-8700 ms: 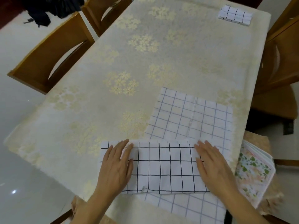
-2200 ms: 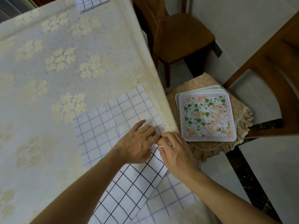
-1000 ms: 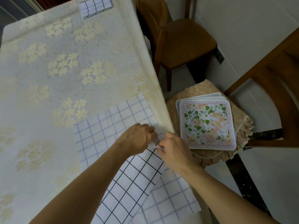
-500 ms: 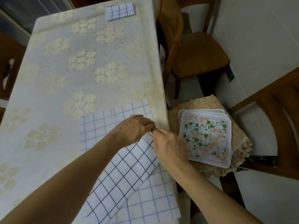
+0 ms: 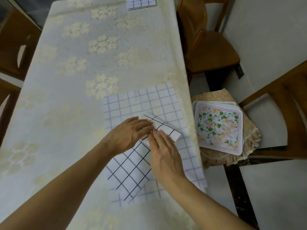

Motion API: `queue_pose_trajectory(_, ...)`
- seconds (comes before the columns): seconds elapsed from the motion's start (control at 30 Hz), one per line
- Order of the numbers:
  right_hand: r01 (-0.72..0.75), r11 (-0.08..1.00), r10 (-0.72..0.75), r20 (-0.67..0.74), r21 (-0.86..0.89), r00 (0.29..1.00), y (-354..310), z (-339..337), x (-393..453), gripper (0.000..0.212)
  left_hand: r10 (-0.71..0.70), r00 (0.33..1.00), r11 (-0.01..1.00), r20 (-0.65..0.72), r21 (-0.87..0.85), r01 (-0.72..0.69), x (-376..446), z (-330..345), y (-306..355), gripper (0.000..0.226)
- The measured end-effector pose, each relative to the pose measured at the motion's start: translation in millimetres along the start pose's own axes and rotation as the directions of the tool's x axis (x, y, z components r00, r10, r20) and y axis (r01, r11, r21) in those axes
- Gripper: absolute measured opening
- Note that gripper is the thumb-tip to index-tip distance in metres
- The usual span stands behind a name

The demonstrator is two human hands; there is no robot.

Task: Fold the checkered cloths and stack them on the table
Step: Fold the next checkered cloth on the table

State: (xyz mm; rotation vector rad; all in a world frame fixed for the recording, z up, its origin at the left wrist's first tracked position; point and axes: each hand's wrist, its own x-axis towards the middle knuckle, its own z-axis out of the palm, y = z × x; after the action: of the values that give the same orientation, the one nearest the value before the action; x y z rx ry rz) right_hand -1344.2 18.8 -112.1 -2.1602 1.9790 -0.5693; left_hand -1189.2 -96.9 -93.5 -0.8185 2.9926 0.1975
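A white cloth with black checks (image 5: 131, 171) lies as a long folded strip near the table's right edge, its far end (image 5: 164, 128) turned back over itself. Beneath it a cloth with pale blue checks (image 5: 146, 103) lies spread flat. My left hand (image 5: 131, 135) lies on the turned-back end, fingers stretched out flat. My right hand (image 5: 164, 155) presses on the fold with straight fingers, right beside the left. A small folded checkered cloth (image 5: 141, 2) sits at the table's far end.
The table (image 5: 74, 80) carries a cream flowered tablecloth. To the right, below the table edge, a stack of flowered cloths (image 5: 219, 127) lies on a cushioned chair seat. A wooden chair (image 5: 209, 47) stands at the far right, and another chair (image 5: 15, 47) on the left.
The black-checked strip's far end has been turned back over itself. Both hands, which pinched that end half a second ago, now lie flat on the fold.
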Motion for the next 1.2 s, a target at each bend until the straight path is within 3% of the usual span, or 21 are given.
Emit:
queue_pose_trajectory(0.3, 0.035, 0.997, -0.029, 0.083, -0.074, 0.996, -62.9, 19.1, -33.2, 0.052, -0.029, 0.999, 0.999, -0.045, -0.038, 0.027, -69.5, 24.9, -2.6, 0.060)
queue_pose_trajectory(0.47, 0.100, 0.993, -0.088, 0.180, -0.058, 0.980, -85.5, 31.7, -54.8, 0.059, -0.051, 0.996, 0.997, -0.078, -0.059, 0.046, -109.1, 40.2, -1.9, 0.045)
queue_pose_trajectory(0.73, 0.175, 0.984, -0.156, 0.306, -0.035, 0.939, -98.5, 64.6, -97.3, 0.060, -0.087, 0.995, 0.996, -0.055, -0.025, 0.086, -163.6, 89.3, 11.8, 0.049)
queue_pose_trajectory(0.9, 0.192, 0.981, -0.167, 0.361, -0.036, 0.918, -98.8, 78.4, -108.7, 0.065, -0.182, 0.983, 0.981, -0.035, -0.076, 0.179, -177.8, 100.7, 17.1, 0.056)
queue_pose_trajectory(1.03, 0.193, 0.979, -0.154, 0.387, -0.063, 0.909, -101.7, 84.8, -111.2, 0.056, -0.291, 0.956, 0.957, 0.022, -0.010, 0.292, -184.4, 99.9, 23.0, 0.059)
queue_pose_trajectory(1.13, 0.203, 0.979, -0.170, 0.439, -0.031, 0.882, -102.7, 82.3, -110.7, 0.063, -0.435, 0.895, 0.900, 0.097, 0.024, 0.435, -185.4, 96.3, 30.2, 0.069)
queue_pose_trajectory(1.2, 0.235, 0.972, -0.218, 0.431, 0.015, 0.876, -97.0, 76.7, -105.6, 0.062, -0.559, 0.828, 0.829, 0.047, 0.025, 0.558, -185.1, 92.7, 35.2, 0.074)
